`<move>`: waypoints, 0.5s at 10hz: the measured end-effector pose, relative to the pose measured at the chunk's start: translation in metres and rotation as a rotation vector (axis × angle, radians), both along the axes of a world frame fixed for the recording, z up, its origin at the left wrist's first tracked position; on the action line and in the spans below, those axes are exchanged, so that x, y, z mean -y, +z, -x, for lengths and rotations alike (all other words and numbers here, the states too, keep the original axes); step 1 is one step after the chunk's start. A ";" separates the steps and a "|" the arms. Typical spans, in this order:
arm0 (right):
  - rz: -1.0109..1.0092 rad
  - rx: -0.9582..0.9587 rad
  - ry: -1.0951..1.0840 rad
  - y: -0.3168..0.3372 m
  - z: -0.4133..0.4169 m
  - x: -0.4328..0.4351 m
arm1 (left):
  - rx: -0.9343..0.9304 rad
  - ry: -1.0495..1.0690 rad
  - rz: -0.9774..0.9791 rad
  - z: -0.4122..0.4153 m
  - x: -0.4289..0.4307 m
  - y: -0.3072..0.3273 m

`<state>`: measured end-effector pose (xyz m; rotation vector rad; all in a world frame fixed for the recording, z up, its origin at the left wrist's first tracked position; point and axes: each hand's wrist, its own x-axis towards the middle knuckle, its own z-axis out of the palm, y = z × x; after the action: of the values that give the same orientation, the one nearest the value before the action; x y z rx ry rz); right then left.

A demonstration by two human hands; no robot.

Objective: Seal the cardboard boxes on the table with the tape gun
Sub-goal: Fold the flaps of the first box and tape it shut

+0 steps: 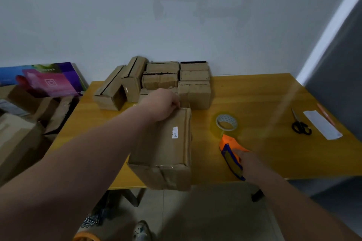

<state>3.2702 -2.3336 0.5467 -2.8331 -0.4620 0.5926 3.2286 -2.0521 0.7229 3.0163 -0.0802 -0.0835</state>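
Our left hand (163, 103) curls over the far end of the box (166, 148), likely steadying it at the surface's (264, 94) front edge. Our right hand (248, 162) grips the tape gun (230, 152) just beside it. Other boxes (162, 78) sit stacked at the back edge.

Left hand (162, 104) far forward, right hand (249, 162) nearer, both curled.

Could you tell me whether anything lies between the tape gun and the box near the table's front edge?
Nothing visible does: only bare table separates the tape gun in the right hand from the box.
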 end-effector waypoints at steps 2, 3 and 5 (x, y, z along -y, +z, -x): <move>0.099 -0.086 -0.051 0.035 0.029 0.000 | 0.328 0.053 -0.085 0.007 0.013 -0.016; 0.119 -0.078 -0.051 0.029 0.030 0.001 | 0.450 -0.008 -0.117 0.020 0.019 -0.019; 0.136 -0.079 -0.020 0.022 0.026 -0.009 | 0.171 0.038 0.004 0.040 0.032 -0.033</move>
<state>3.2440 -2.3247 0.5691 -2.9251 -0.3926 0.7559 3.1886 -2.0844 0.6895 3.0131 -0.0384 0.1776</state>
